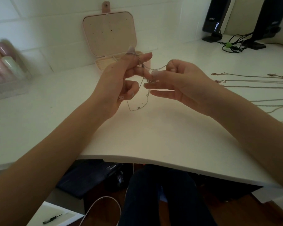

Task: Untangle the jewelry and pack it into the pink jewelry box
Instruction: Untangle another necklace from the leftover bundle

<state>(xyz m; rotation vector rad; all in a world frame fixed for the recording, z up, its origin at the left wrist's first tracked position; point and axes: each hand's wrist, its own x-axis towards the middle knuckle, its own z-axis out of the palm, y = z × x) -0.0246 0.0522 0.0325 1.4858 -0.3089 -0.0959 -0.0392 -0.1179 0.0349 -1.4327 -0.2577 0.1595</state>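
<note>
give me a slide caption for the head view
Both hands untangle a thin chain before an open pink jewelry box.

I see both hands raised over the white desk (153, 131), working a thin tangled chain (137, 101). My left hand (121, 82) pinches the chain near its top between thumb and forefinger, lower fingers curled. My right hand (175, 82) pinches another stretch of it, with two fingers held out straight toward the left. A loop of chain with small beads hangs down between the hands. Behind them the pink jewelry box (109, 33) stands open against the wall, its lid upright. Several straightened chains (252, 81) lie side by side on the desk to the right. Two dark speakers (216, 18) and cables sit at the far right; blurred pastel bottles (5, 62) at the left.
</note>
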